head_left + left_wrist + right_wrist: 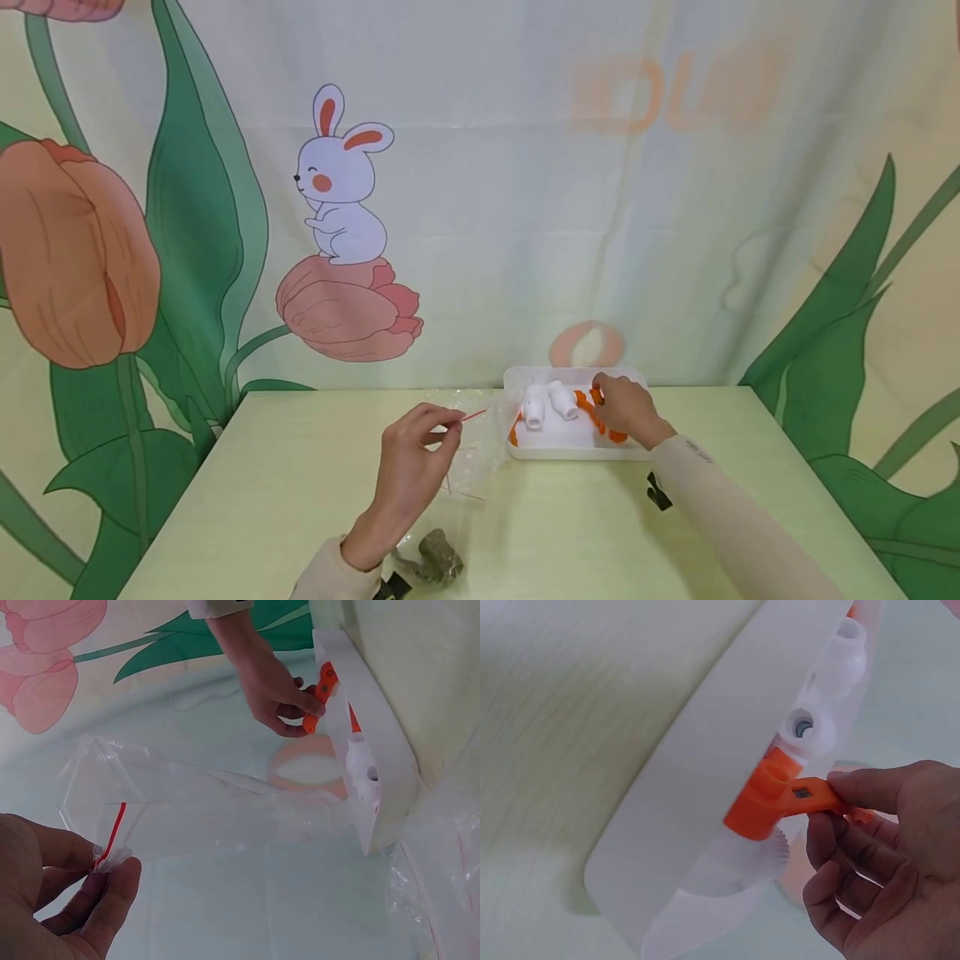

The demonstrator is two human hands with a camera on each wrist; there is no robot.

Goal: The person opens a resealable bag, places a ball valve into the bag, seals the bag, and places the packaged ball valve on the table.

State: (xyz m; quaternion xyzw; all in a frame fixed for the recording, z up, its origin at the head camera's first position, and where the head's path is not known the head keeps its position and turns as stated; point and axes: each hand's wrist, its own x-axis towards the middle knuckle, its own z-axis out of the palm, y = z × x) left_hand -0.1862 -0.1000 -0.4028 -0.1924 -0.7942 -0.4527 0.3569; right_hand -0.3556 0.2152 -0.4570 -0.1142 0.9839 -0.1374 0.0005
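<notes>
- Head cam, 6 o'clock: grey-brown lump, can't really tell what
- 7 o'clock: left hand pinching a clear bag by its red strip
- 4 o'clock: right hand pinching an orange piece at the white tray, one end hidden
- Tray wall blocks some white gear

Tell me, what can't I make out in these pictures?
Head view: the right hand covers part of the orange pieces.
Head view: the backdrop lettering is too blurred to read.
Left wrist view: the left hand is cut off by the left edge.
Right wrist view: the tray wall hides part of the toothed white piece.
</notes>
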